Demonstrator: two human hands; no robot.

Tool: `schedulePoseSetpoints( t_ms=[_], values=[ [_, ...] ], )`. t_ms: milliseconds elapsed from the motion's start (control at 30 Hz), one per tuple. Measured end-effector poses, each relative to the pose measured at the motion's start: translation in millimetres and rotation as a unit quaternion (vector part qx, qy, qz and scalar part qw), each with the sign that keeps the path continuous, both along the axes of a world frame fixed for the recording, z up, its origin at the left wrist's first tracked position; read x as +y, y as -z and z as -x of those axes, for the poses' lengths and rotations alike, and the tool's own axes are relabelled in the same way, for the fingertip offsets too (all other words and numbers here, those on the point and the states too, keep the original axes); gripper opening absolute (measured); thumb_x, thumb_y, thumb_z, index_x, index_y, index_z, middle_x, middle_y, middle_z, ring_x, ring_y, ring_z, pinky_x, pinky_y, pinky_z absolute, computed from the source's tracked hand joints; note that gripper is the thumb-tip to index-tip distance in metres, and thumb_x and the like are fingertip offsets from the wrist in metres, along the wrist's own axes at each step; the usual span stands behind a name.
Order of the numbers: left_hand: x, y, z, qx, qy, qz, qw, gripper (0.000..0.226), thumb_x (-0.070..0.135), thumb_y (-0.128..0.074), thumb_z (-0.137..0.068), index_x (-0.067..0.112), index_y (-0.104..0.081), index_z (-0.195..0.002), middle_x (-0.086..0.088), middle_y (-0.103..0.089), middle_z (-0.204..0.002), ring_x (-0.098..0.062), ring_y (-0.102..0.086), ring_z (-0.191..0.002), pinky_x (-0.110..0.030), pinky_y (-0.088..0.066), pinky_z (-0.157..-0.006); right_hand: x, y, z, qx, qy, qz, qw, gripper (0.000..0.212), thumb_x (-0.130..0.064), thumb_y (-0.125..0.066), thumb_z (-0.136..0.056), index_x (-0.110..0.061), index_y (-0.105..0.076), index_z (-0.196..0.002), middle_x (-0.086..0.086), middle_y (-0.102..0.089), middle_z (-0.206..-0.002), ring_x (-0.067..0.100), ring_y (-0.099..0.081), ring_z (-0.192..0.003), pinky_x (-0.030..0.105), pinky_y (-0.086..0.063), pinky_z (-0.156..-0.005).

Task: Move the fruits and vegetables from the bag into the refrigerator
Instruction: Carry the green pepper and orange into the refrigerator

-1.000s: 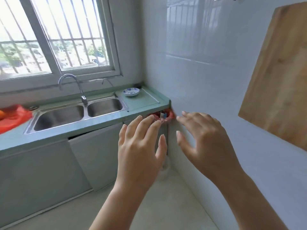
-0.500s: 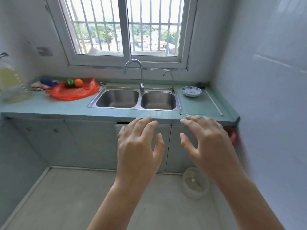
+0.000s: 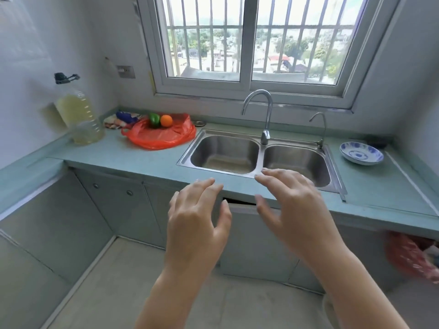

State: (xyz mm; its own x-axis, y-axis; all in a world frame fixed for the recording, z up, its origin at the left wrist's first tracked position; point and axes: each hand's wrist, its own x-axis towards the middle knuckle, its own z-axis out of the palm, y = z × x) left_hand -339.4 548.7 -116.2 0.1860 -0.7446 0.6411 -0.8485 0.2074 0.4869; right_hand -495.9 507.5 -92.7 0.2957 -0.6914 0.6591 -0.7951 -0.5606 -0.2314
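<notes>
In a small kitchen, on the green desk [image 3: 118,157] left of the sink [image 3: 225,153], red bag [image 3: 161,138] with pepper [image 3: 154,119] and orange [image 3: 166,120] untouched on it; left hand [image 3: 197,222] and right hand [image 3: 292,205] well short, fingers [image 3: 205,187] spread, empty; no refrigerator in view, so probably barely begun.

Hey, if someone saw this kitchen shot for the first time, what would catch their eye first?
The left hand and right hand hover open and empty in the foreground, in front of the steel double sink. Next comes the bright red bag on the green counter left of the sink, with a green pepper and an orange at its far edge.
</notes>
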Motion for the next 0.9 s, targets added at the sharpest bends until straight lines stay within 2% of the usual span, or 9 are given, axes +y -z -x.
schedulePoseSetpoints(
  t_ms=[200, 367, 500, 733, 900],
  values=[
    [-63, -3, -92, -0.019, -0.045, 0.000, 0.999, 0.037, 0.032, -0.043, -0.082, 0.015, -0.065, -0.106, -0.001, -0.065, -0.113, -0.023, -0.057, -0.107, -0.056, -0.044, -0.091, -78, 1, -101, -0.015, -0.050, 0.000, 0.999, 0.037, -0.031, -0.046, -0.079, -0.011, -0.069, -0.100, 0.006, -0.069, -0.102, 0.027, -0.064, -0.095, 0.044, -0.050, -0.085],
    [-106, 3, -140, -0.044, -0.061, -0.007, 0.997, 0.037, 0.031, -0.044, -0.081, 0.013, -0.066, -0.105, -0.003, -0.066, -0.111, -0.026, -0.059, -0.105, -0.057, -0.045, -0.091, -128, 11, -152, -0.008, -0.081, -0.026, 0.996, 0.029, -0.025, -0.058, -0.076, -0.010, -0.069, -0.099, 0.005, -0.069, -0.102, 0.028, -0.064, -0.095, 0.047, -0.052, -0.081],
    [-148, 12, -174, -0.051, -0.070, -0.023, 0.996, 0.037, 0.031, -0.043, -0.082, 0.014, -0.065, -0.106, -0.002, -0.066, -0.112, -0.025, -0.059, -0.106, -0.052, -0.043, -0.094, -178, 15, -189, -0.023, -0.108, -0.035, 0.993, 0.036, -0.033, -0.046, -0.080, -0.012, -0.068, -0.100, 0.004, -0.068, -0.103, 0.027, -0.063, -0.096, 0.043, -0.052, -0.082],
    [-256, 16, -232, -0.073, -0.083, -0.049, 0.993, 0.038, 0.033, -0.042, -0.082, 0.014, -0.065, -0.106, -0.003, -0.066, -0.112, -0.024, -0.060, -0.104, -0.044, -0.042, -0.092, -285, 22, -251, -0.037, -0.117, -0.044, 0.991, 0.036, -0.033, -0.046, -0.081, -0.012, -0.068, -0.100, 0.002, -0.068, -0.103, 0.027, -0.062, -0.099, 0.043, -0.050, -0.085],
    [-324, 7, -275, -0.073, -0.090, -0.063, 0.991, 0.041, 0.033, -0.040, -0.083, 0.014, -0.065, -0.109, -0.002, -0.065, -0.114, -0.023, -0.058, -0.108, -0.044, -0.042, -0.093, -355, 17, -297, -0.029, -0.138, -0.052, 0.989, 0.038, -0.034, -0.044, -0.079, -0.014, -0.067, -0.101, 0.002, -0.068, -0.103, 0.027, -0.062, -0.098, 0.042, -0.049, -0.085]
  ],
)
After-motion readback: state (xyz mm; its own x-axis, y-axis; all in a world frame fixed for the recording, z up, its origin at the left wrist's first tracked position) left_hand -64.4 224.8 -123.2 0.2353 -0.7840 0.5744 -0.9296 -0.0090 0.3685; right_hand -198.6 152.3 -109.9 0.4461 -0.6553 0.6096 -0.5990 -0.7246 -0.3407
